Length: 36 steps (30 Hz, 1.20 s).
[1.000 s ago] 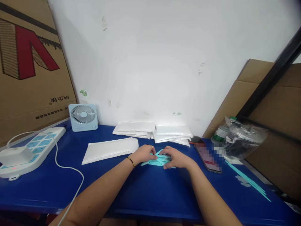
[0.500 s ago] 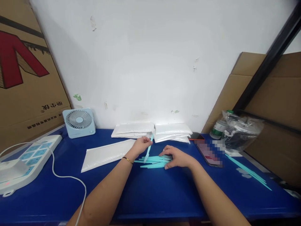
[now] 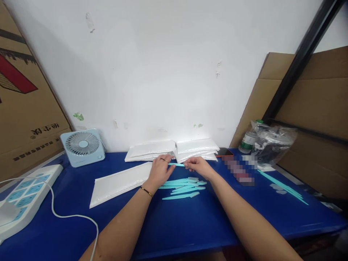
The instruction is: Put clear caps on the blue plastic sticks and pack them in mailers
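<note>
One teal eyebrow razor (image 3: 178, 164) is held level between my two hands, just in front of the stacked white mailers. My left hand (image 3: 161, 169) is closed around its left end, which the fingers hide. At its right end, my right hand (image 3: 199, 166) pinches with thumb and fingers. Below them on the blue table lies a loose pile of several teal eyebrow razors (image 3: 185, 188), blade ends to the right. Beside my left hand a single white padded mailer (image 3: 119, 183) lies flat at a slant.
Two stacks of white mailers, a left stack (image 3: 150, 149) and a right stack (image 3: 197, 146), lie against the wall. A small fan (image 3: 83, 148), power strip (image 3: 29, 197) and cable are left. Right are a phone (image 3: 225, 152), bottle (image 3: 248, 141), plastic bag (image 3: 274, 145) and more teal razors (image 3: 284, 186).
My right hand has left the pile and moved up to the razor's right end. The razor in my left hand has turned from upright to level. The view has shifted slightly.
</note>
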{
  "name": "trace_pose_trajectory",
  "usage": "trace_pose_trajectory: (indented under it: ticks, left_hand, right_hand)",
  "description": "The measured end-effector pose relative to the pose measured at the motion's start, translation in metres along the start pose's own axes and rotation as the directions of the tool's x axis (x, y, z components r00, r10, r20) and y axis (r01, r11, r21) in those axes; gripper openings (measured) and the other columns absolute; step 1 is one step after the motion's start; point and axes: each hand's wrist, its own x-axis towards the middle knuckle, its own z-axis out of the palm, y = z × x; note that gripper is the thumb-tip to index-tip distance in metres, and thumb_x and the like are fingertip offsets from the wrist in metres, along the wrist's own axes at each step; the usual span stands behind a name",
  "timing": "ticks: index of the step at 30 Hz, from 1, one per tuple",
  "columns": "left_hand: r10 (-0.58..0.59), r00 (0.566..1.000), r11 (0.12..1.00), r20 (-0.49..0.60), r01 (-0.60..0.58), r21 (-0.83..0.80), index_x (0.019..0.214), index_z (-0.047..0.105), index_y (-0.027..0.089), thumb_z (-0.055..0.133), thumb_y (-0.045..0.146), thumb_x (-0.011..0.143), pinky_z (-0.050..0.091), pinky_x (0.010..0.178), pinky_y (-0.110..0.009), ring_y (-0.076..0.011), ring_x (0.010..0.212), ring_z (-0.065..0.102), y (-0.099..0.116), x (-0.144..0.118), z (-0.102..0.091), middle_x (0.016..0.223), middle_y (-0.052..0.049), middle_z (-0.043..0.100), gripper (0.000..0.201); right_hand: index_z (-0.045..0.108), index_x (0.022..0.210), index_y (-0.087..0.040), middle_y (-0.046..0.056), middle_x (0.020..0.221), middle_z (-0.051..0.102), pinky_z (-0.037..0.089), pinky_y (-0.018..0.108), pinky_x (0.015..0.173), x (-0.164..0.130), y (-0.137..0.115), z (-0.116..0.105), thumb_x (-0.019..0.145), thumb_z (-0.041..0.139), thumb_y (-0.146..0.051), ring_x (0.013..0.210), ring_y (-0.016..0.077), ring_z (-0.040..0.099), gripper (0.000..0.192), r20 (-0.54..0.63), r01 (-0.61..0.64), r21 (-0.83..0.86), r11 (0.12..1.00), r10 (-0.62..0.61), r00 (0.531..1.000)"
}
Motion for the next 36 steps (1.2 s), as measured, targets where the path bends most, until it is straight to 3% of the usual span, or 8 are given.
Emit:
trace_pose_trajectory:
  ticks: [2, 5, 12, 18, 24, 28, 33, 36]
  left_hand:
    - [0.114, 0.973, 0.977, 0.202, -0.146, 0.154, 0.104, 0.058, 0.024, 0.041, 0.033, 0.091, 0.036, 0.091, -0.040, -0.0214, 0.100, 0.056, 0.006, -0.001, 0.003, 0.098, -0.005, 0.065, 0.023]
    - [0.064, 0.949, 0.959, 0.308, -0.144, 0.244, 0.102, 0.058, 0.022, 0.032, 0.031, 0.095, 0.039, 0.080, -0.034, -0.0199, 0.088, 0.058, 0.009, 0.001, 0.008, 0.087, -0.004, 0.066, 0.028]
    - [-0.038, 0.939, 0.951, 0.343, -0.072, 0.302, 0.104, 0.061, 0.028, 0.045, 0.036, 0.089, 0.038, 0.083, -0.033, -0.0206, 0.096, 0.055, -0.014, 0.003, 0.011, 0.101, -0.003, 0.061, 0.024]
    - [-0.008, 0.962, 0.988, 0.275, -0.035, 0.153, 0.099, 0.063, 0.026, 0.049, 0.038, 0.085, 0.040, 0.081, -0.030, -0.0190, 0.094, 0.054, -0.009, 0.000, 0.008, 0.102, -0.003, 0.059, 0.023]
    - [0.078, 0.871, 0.997, 0.485, -0.079, -0.020, 0.086, 0.064, 0.021, 0.053, 0.044, 0.080, 0.037, 0.063, -0.023, -0.0125, 0.068, 0.054, 0.003, -0.005, 0.002, 0.075, 0.001, 0.061, 0.026]
    - [0.047, 0.855, 0.999, 0.516, -0.043, -0.020, 0.078, 0.063, 0.019, 0.056, 0.037, 0.078, 0.034, 0.057, -0.021, -0.0110, 0.064, 0.053, 0.004, -0.007, 0.005, 0.073, 0.001, 0.062, 0.019]
    - [0.020, 0.885, 0.998, 0.466, -0.042, 0.037, 0.075, 0.063, 0.020, 0.053, 0.035, 0.081, 0.035, 0.059, -0.023, -0.0124, 0.065, 0.055, 0.002, -0.002, 0.003, 0.073, 0.001, 0.063, 0.019]
    - [-0.036, 0.931, 0.991, 0.363, -0.015, 0.136, 0.078, 0.063, 0.021, 0.052, 0.034, 0.082, 0.037, 0.065, -0.025, -0.0141, 0.070, 0.057, -0.003, 0.003, -0.003, 0.077, 0.001, 0.065, 0.017]
  right_hand:
    - [0.070, 0.081, -0.015, 0.002, 0.067, 0.065, 0.039, 0.023, 0.051, -0.001, 0.004, -0.005, 0.067, 0.070, -0.042, 0.053, 0.0097, 0.052, 0.031, 0.049, 0.015, 0.017, 1.000, -0.016, 0.999]
    - [0.071, 0.082, -0.015, 0.002, 0.068, 0.066, 0.040, 0.024, 0.053, -0.002, 0.010, -0.019, 0.066, 0.071, -0.042, 0.054, 0.0103, 0.053, 0.031, 0.047, 0.018, 0.010, 1.000, -0.019, 0.999]
    - [0.071, 0.079, -0.017, 0.004, 0.075, 0.066, 0.044, 0.029, 0.066, -0.011, 0.016, -0.048, 0.067, 0.068, -0.041, 0.069, 0.0164, 0.057, 0.027, 0.009, 0.028, -0.356, 0.934, -0.026, 1.000]
    - [0.071, 0.075, -0.019, 0.003, 0.082, 0.059, 0.042, 0.025, 0.064, -0.023, -0.001, -0.032, 0.066, 0.072, -0.040, 0.072, 0.0154, 0.055, 0.023, 0.229, 0.158, -0.525, 0.836, -0.040, 0.973]
    - [0.070, 0.073, -0.021, 0.000, 0.083, 0.059, 0.040, 0.024, 0.066, -0.027, -0.003, -0.026, 0.066, 0.069, -0.027, 0.072, 0.0135, 0.055, 0.010, 0.278, 0.201, -0.588, 0.783, -0.037, 0.960]
    - [0.068, 0.072, -0.020, 0.000, 0.083, 0.057, 0.041, 0.023, 0.064, -0.028, -0.003, -0.023, 0.065, 0.069, -0.026, 0.071, 0.0129, 0.054, 0.010, 0.280, 0.189, -0.577, 0.795, -0.024, 0.960]
    - [0.066, 0.075, -0.018, 0.001, 0.083, 0.057, 0.041, 0.023, 0.061, -0.026, 0.000, -0.028, 0.071, 0.065, -0.029, 0.071, 0.0126, 0.053, 0.011, 0.252, 0.192, -0.528, 0.827, -0.063, 0.966]
    - [0.066, 0.072, -0.018, 0.002, 0.081, 0.059, 0.041, 0.024, 0.063, -0.022, 0.007, -0.042, 0.072, 0.064, -0.031, 0.072, 0.0141, 0.054, 0.013, 0.134, 0.155, -0.564, 0.811, -0.094, 0.986]
